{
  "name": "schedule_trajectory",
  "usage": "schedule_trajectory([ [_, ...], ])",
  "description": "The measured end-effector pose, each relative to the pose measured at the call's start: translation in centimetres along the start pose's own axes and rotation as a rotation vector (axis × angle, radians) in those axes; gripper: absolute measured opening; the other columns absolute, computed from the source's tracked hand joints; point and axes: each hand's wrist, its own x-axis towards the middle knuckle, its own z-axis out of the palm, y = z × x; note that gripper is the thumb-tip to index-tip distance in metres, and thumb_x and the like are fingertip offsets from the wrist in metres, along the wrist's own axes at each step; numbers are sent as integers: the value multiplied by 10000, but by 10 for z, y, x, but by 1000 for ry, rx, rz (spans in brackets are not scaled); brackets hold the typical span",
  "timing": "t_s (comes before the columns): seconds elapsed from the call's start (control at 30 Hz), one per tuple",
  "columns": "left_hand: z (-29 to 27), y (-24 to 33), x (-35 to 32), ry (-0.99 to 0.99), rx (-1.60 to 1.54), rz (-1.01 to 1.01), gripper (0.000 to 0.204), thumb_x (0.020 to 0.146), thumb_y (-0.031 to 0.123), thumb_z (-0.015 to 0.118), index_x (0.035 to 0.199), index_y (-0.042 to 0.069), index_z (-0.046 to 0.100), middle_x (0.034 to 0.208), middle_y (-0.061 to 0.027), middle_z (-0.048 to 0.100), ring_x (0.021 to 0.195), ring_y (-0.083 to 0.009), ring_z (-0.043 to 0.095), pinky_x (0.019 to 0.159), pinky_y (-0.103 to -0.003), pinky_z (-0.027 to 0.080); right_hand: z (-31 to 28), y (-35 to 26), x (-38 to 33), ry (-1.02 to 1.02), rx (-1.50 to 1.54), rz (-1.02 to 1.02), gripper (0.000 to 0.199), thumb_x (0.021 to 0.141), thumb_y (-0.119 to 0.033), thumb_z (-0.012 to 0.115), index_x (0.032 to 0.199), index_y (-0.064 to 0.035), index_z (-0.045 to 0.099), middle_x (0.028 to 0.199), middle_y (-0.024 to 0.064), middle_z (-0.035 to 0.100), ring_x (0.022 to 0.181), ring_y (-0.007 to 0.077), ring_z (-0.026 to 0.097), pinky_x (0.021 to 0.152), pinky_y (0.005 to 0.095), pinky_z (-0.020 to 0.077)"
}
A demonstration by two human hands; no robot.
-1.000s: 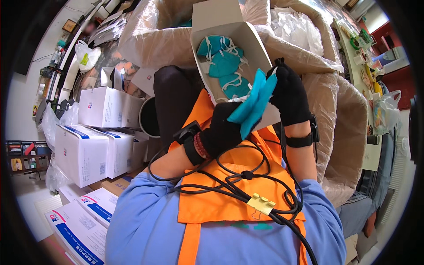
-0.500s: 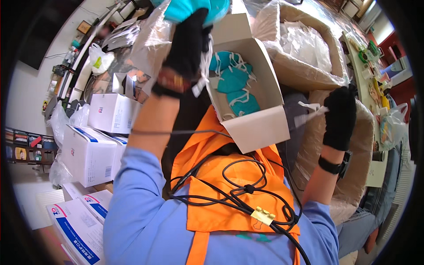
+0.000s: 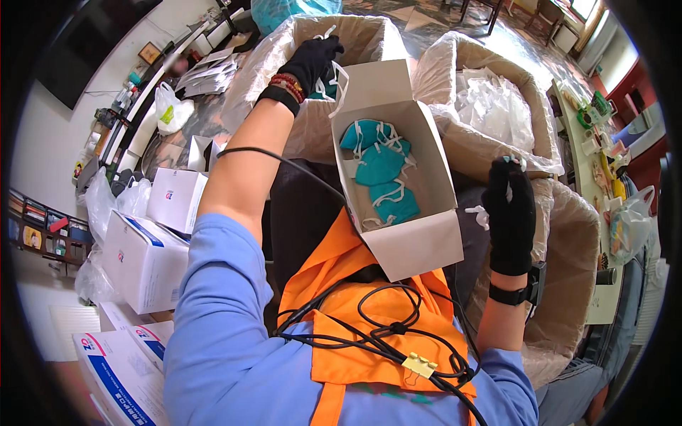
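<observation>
The left hand [image 3: 311,62], in a black glove with red beads at the wrist, is stretched up and away from the body, the forearm bare and nearly straight. Its fingers curl down over the rim of a big lined carton [image 3: 302,106], closed on a teal mask [image 3: 328,86] whose white strap loops out just beside the knuckles. The mask sits under the fingertips, partly hidden by the hand and by the upright flap of the box beside it.

The right hand [image 3: 510,220], also gloved, with a black band at the wrist, is raised at the person's right side with the elbow bent and the palm turned away. Its fingers stand loosely together and pinch something small and white at the tips [image 3: 513,162]; what it is cannot be told. A scrap of white strap shows just left of the palm.

Between the two hands an open white box [image 3: 419,248] lies on the lap, tilted, with three teal masks [image 3: 380,167] stacked inside, well below the left fingers and left of the right ones. The box's raised flap almost touches the left hand.

Behind the right fingers a second lined carton [image 3: 455,64] holds clear bags, and a third carton [image 3: 568,234] crowds the right forearm. White boxes [image 3: 145,259] are piled at the left elbow. The only open room lies over the box and the lap.
</observation>
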Motion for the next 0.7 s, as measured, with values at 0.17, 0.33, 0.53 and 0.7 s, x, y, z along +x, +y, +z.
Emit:
schedule_trajectory([
  [0.17,22,83,-50,-69,-130,-66,301,918,340,571,992,61,657,745,-7,539,571,-111,509,515,-263,405,17,-32,16,-294,302,291,311,888,-47,616,1193,1,582,1088,72,641,948,97,610,743,199,483],
  [0.33,52,133,-106,-352,229,470,290,957,379,539,965,110,646,749,41,524,598,-55,493,539,-194,415,73,-52,22,-359,21,36,371,846,-76,650,1212,-38,601,982,-26,654,667,-2,484,570,169,367],
  [0.53,85,142,-146,-513,-364,-4,325,962,374,552,1019,72,656,829,30,605,732,-36,550,621,-174,439,100,-49,21,-688,-61,283,279,831,-136,701,1097,-85,637,811,-57,612,607,-15,456,509,174,340],
  [0.7,99,113,-153,-558,-445,69,305,957,357,570,1015,68,650,875,1,634,793,-65,590,698,-207,479,107,-38,10,-733,-55,516,175,883,-214,652,1008,-92,642,748,-63,572,613,3,485,533,165,374],
])
